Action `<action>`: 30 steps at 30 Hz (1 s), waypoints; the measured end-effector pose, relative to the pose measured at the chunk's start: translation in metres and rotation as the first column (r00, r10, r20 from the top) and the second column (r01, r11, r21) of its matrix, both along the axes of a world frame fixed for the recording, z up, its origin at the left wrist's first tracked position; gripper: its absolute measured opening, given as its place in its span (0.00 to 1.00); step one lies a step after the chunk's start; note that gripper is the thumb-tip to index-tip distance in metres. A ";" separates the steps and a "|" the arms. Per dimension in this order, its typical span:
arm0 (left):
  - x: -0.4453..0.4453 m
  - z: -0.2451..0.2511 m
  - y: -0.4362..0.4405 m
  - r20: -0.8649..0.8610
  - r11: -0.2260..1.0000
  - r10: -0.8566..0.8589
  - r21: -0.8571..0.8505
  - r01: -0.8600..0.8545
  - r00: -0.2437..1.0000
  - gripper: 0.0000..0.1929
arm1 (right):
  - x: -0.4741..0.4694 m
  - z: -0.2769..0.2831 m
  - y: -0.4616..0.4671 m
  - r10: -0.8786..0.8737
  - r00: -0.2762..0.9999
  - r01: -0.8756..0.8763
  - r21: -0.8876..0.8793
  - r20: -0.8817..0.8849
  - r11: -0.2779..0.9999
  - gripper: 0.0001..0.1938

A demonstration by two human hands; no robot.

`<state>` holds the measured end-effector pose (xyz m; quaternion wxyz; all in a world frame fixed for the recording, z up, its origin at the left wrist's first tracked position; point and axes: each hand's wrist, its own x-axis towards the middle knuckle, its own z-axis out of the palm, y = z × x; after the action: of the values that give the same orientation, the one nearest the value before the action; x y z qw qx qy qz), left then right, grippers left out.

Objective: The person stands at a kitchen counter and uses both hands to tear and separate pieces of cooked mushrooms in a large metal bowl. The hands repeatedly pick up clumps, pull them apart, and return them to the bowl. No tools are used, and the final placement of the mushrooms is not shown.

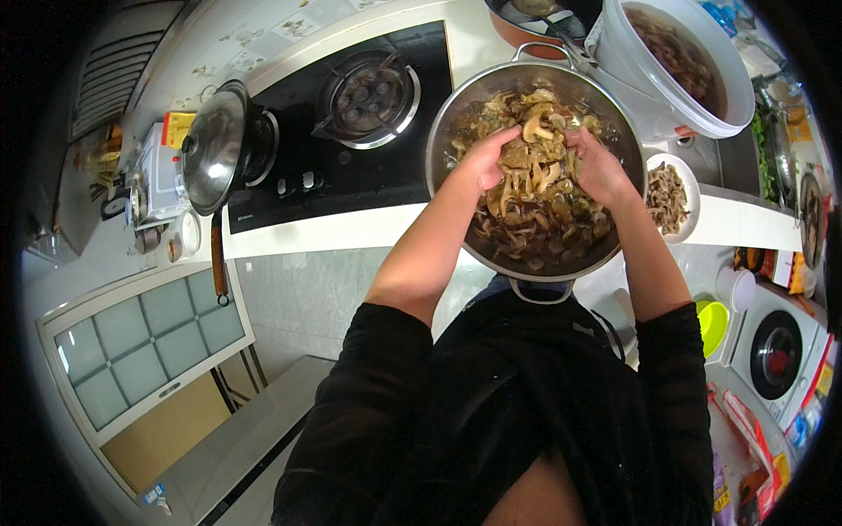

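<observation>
A wide steel pan with two loop handles (pixel 454 98) stands on the counter's edge, filled with wet mushrooms (pixel 533 243) in liquid. My left hand (pixel 490 161) and my right hand (pixel 595 164) are in the pan, on either side of a heap of pale mushrooms (pixel 539 171), holding it between them. Some fingertips are hidden among the mushrooms. Right of the pan, partly behind my right forearm, a white plate (pixel 692 197) holds sliced mushrooms (pixel 666 197). A white plastic bucket (pixel 631 98) with more mushrooms in liquid (pixel 677 59) stands behind it.
A black gas hob (pixel 395 177) lies to the left, with a lidded wok (pixel 217 144) on its left burner and its handle over the counter edge. Behind the steel pan stands a dark pot (pixel 513 33). A sink (pixel 730 158) is at the right, beyond the plate.
</observation>
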<state>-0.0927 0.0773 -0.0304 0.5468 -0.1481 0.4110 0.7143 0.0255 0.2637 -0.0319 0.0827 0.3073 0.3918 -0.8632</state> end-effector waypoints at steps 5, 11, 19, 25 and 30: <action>0.006 0.001 -0.014 -0.060 1.000 0.007 0.022 -0.006 0.998 0.20 | 0.010 -0.002 0.005 0.064 0.993 -0.073 -0.093 -0.095 0.993 0.29; 0.011 -0.005 -0.026 -0.248 0.997 0.031 -0.056 -0.046 0.968 0.18 | 0.020 0.012 0.000 0.026 0.985 -0.059 -0.191 -0.168 0.980 0.26; 0.028 0.015 -0.038 -0.828 0.820 -0.476 -0.540 -0.192 0.295 0.28 | 0.029 0.024 -0.006 0.019 0.982 -0.052 -0.177 -0.187 0.983 0.23; 0.057 0.045 -0.033 -0.864 0.886 -0.455 -0.412 -0.214 -0.217 0.26 | 0.030 0.027 -0.018 0.024 0.982 -0.067 -0.225 -0.185 0.972 0.19; 0.062 0.033 -0.031 -0.929 0.928 -0.356 -0.340 -0.153 -0.095 0.15 | 0.032 0.024 -0.034 0.038 0.987 -0.064 -0.169 -0.155 0.984 0.11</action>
<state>-0.0311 0.0466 0.0027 0.0832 0.3670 0.8047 0.4593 0.0576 0.2302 -0.0076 0.1014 0.2225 0.3282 -0.9124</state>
